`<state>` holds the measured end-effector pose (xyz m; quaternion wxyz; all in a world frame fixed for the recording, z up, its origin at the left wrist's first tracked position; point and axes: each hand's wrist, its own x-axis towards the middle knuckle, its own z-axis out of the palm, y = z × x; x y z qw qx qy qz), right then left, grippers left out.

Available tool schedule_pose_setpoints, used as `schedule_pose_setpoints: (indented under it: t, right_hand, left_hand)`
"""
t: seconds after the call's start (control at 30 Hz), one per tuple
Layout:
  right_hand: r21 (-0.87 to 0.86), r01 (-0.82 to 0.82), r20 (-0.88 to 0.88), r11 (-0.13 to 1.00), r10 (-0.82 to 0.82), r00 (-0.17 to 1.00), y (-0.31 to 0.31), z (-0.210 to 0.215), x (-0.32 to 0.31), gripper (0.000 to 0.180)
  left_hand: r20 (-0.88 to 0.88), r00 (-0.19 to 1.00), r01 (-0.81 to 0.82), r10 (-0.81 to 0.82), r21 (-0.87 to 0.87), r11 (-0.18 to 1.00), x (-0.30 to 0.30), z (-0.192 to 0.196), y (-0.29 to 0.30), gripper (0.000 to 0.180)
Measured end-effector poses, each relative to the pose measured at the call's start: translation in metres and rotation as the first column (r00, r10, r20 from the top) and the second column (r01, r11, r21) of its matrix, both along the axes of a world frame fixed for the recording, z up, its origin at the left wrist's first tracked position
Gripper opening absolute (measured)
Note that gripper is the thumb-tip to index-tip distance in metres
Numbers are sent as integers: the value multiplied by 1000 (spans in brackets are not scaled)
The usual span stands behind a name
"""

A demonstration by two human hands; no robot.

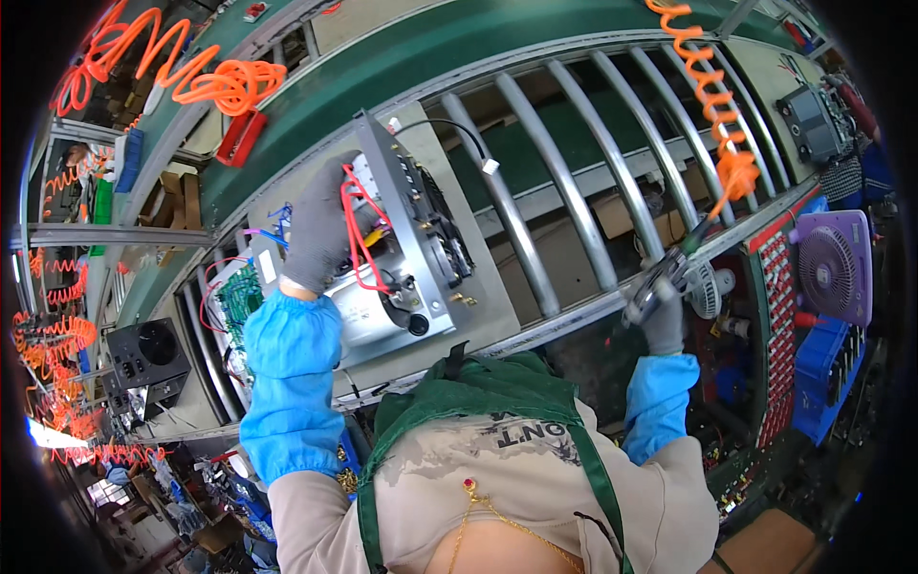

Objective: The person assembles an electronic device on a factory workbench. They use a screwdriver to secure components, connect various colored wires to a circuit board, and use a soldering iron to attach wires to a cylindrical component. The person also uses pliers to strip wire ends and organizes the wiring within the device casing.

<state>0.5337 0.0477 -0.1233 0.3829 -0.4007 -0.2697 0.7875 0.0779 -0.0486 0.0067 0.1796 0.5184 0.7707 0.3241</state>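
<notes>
A partly assembled metal-cased machine (pixel 368 320) stands on a pale board (pixel 492 306) in front of me, with a silver housing, an upright grey panel (pixel 406 210) and red wires (pixel 359 230). My left hand (pixel 320 225), in a grey glove, is closed on its far left part beside the red wires; some fingertips are hidden. Right of the machine and apart from it, my right hand (pixel 662 325), also gloved, grips an air screwdriver (pixel 660 287). An orange coiled hose (pixel 712 105) runs up from this tool, whose front end is blurred.
Metal rollers (pixel 574 177) of a conveyor extend right of the board. A green circuit board (pixel 239 297) with wires lies left of the machine. A purple fan (pixel 832 268) and blue bin (pixel 827 378) stand at right. Another orange coiled hose (pixel 234 86) hangs at far left.
</notes>
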Motion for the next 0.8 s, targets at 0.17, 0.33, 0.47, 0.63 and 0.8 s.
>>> schedule_pose_setpoints:
  t: [0.17,0.33,0.47,0.63,0.8]
  right_hand:
    - [22,135,562,991,-124,818,-57,-97,46,24]
    - [172,44,696,984,-153,701,-66,-138,40,22]
    - [100,-62,733,993,-31,680,-71,-104,29,23]
    - [183,-177,678,967,7,735,-56,-162,41,32]
    - [263,-256,697,930,1,717,-58,-153,44,50]
  left_hand:
    - [-93,996,8,-10,-28,1000,10,11,9,58]
    - [-174,985,-10,-14,-139,990,11,17,9,60]
    - [-249,968,-22,-17,-152,988,3,13,3,60]
    - [-45,999,25,-24,10,1000,-3,8,5,65]
    - [-10,997,-67,72,265,962,-5,25,-47,51]
